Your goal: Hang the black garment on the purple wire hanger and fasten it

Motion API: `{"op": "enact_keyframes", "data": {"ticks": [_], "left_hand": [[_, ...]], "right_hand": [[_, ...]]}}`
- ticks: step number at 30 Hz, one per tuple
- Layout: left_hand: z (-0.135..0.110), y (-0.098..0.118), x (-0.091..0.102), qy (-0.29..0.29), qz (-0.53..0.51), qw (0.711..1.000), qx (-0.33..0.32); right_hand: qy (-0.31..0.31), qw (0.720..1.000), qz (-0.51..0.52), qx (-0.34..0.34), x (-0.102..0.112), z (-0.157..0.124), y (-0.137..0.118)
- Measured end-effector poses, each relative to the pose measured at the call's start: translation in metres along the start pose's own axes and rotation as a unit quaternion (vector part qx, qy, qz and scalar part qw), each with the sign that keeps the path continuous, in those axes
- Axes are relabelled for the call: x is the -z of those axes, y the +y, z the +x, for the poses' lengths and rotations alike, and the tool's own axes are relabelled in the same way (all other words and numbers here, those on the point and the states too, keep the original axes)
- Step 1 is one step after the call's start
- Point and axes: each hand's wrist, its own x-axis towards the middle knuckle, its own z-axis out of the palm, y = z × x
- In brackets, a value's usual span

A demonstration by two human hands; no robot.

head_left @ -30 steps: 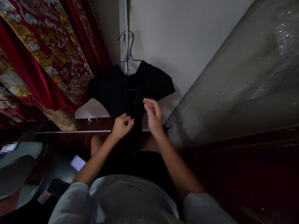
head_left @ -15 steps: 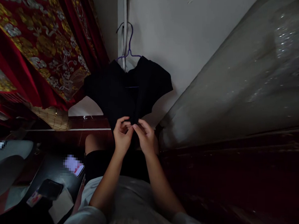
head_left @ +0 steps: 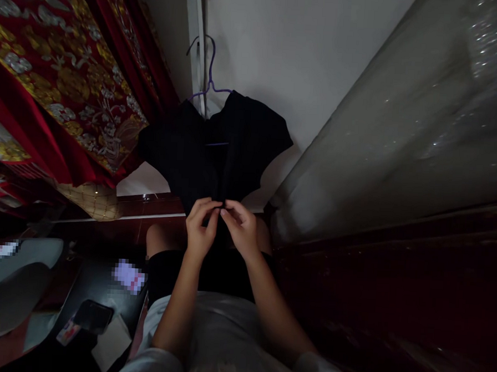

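A black short-sleeved garment (head_left: 217, 151) hangs on a purple hanger (head_left: 210, 73) against a white wall. My left hand (head_left: 200, 228) and my right hand (head_left: 240, 227) meet at the garment's front, low down near its middle. Both pinch the dark cloth with fingertips pressed together, almost touching each other. What exactly sits between the fingers is lost in the dark fabric. My forearms reach up from a light grey shirt at the bottom of the view.
Red curtains with gold and silver embroidery (head_left: 71, 71) hang at the left. A grey glittery drape (head_left: 402, 122) falls at the right over dark wooden furniture (head_left: 392, 304). A lit phone (head_left: 129, 275) and a dark phone (head_left: 94, 315) lie at the lower left.
A second ago my hands were apart, the right one lifted with loose fingers. They came together at the garment's front and now both pinch it; the view shifted slightly.
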Motion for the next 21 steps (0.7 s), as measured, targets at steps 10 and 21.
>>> {"op": "enact_keyframes", "data": {"ticks": [10,21], "left_hand": [[0.011,0.0,0.005,-0.079,0.102,0.99,-0.053],[0.128,0.009,-0.016,0.068,0.187,0.97,-0.141]], "right_hand": [[-0.016,0.998,-0.054,0.021,0.012,0.002,-0.008],[-0.061,0.994,-0.087,0.039,0.023,0.009,-0.017]]}}
